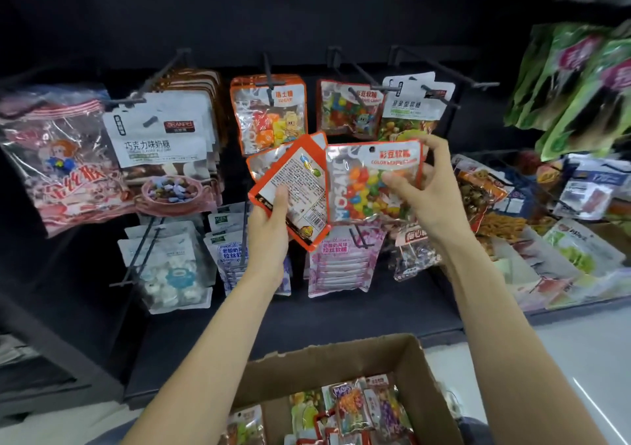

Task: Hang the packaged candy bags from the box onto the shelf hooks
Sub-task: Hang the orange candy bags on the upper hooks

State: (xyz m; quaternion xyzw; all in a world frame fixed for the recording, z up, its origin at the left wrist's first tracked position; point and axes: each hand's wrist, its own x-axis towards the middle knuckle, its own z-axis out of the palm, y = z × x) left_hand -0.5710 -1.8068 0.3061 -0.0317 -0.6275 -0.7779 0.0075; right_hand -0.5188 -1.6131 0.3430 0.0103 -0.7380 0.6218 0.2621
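Note:
My left hand [269,229] grips an orange-edged candy bag [293,188] by its lower corner, its printed back facing me, with another bag behind it. My right hand [423,185] holds a clear jelly bean bag [365,185] by its right edge, front side toward me. Both bags are raised in front of the black shelf hooks [269,72]. A matching jelly bean bag [345,110] hangs on a hook just above. The cardboard box [341,359] sits below, near my body, with several candy bags [362,407] inside.
The hooks carry other goods: a chocolate milk candy bag [160,144], an orange sugar bag [269,113], a white gummy bag [413,106], a pink bag [58,168] at the left. Lower hooks hold white and pink packs. Snack bags fill a bin [546,240] to the right.

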